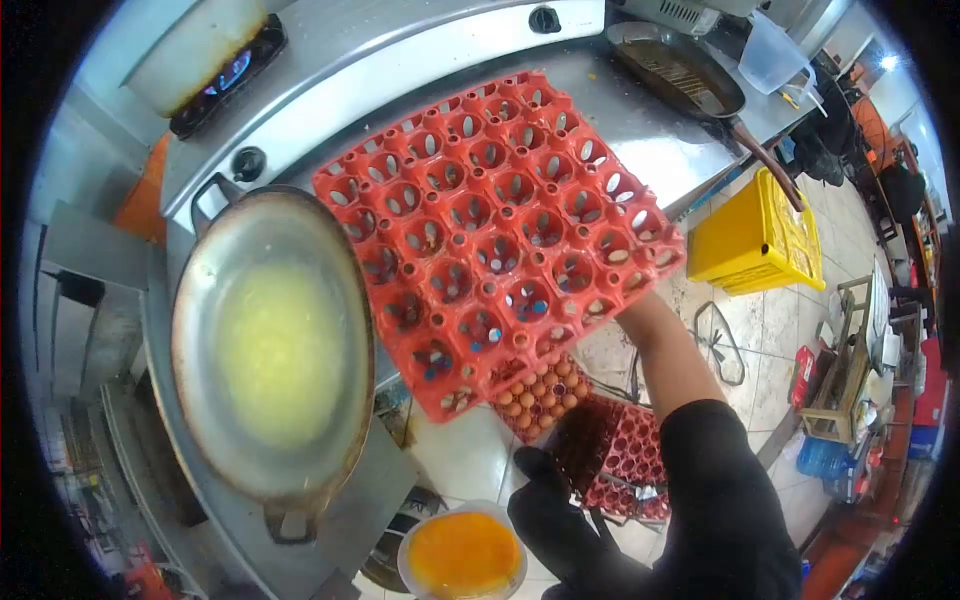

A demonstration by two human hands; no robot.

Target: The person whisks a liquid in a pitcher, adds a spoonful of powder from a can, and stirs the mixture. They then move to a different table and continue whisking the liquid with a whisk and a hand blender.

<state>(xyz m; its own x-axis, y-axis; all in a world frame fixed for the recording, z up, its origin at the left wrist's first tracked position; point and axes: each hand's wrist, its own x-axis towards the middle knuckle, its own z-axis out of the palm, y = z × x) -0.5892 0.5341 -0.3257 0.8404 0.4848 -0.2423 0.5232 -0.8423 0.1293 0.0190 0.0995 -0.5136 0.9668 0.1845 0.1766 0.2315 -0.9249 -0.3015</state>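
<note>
A red plastic egg tray, its cups empty, is raised and tilted in the middle. My right hand is at its lower right edge and holds it; the fingers are hidden behind the tray. My left hand is out of view. Left of the tray, a large oval metal pan holds yellow liquid. Below the tray, brown eggs sit in another red tray, beside more red trays. A pale bowl with orange liquid is at the bottom.
A pot sits over a blue flame at upper left. A dark frying pan on the metal counter has its handle jutting past the edge. A yellow crate and a wooden stand are on the tiled floor at right.
</note>
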